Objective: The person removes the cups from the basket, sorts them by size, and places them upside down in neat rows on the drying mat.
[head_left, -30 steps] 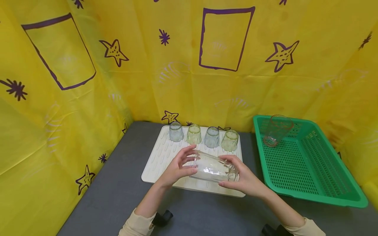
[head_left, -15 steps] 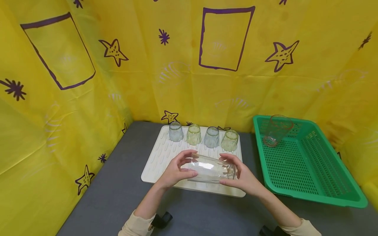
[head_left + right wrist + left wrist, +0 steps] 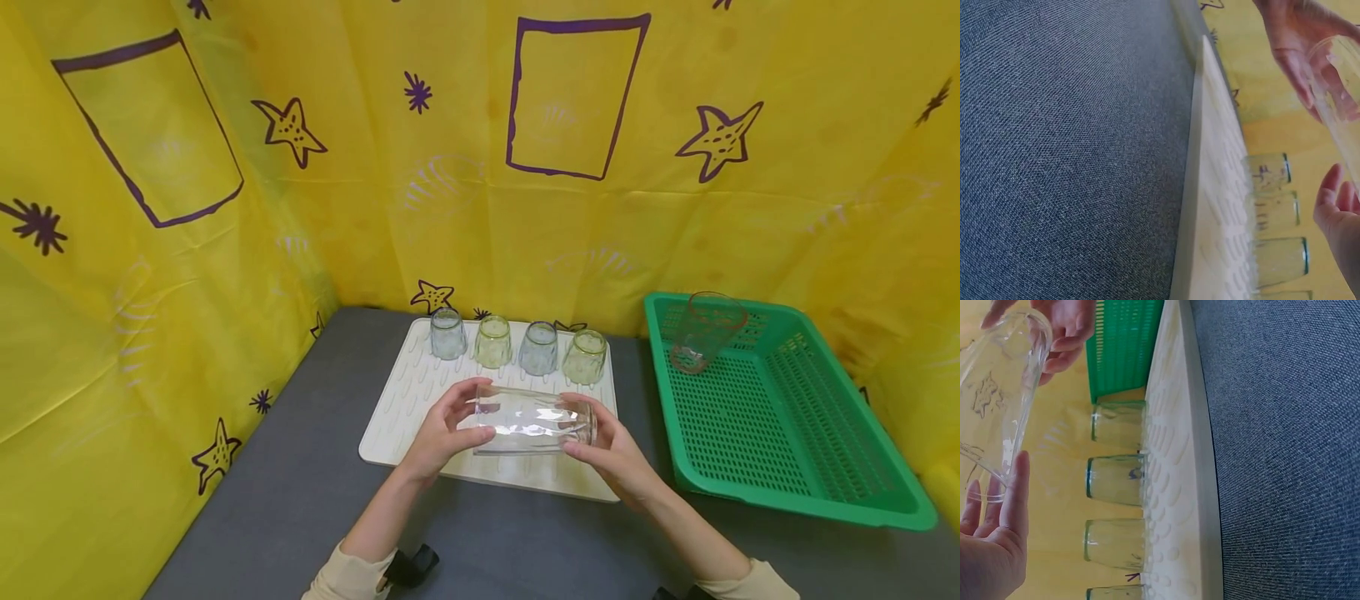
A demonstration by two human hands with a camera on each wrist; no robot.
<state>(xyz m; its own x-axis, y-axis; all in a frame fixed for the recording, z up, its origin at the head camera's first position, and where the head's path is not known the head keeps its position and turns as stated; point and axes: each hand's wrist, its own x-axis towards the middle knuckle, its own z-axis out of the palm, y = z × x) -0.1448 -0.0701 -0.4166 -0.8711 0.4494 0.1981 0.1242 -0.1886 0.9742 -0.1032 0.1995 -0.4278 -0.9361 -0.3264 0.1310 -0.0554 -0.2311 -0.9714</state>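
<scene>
A large clear drinking glass (image 3: 528,421) lies sideways in the air over the white draining mat (image 3: 397,425), held between both hands. My left hand (image 3: 446,429) grips its left end, thumb in front and fingers behind. At the other end, the thick base, my right hand (image 3: 611,446) holds it the same way. In the left wrist view the glass (image 3: 997,394) slants between the two hands, well above the mat. Behind it, a row of small tumblers stands upside down along the mat's back edge: bluish (image 3: 448,335), greenish (image 3: 492,343), bluish (image 3: 538,350) and greenish (image 3: 585,358).
To the right a green plastic basket (image 3: 806,500) sits on the grey cloth-covered table (image 3: 300,467). A clear glass with a reddish rim (image 3: 705,329) leans in its back left corner. A yellow patterned curtain (image 3: 450,208) closes off the back and left side.
The glass has turned from sloping down at the right to nearly level. Both hands have shifted slightly left with it, still holding its ends. The tumblers and basket stay put.
</scene>
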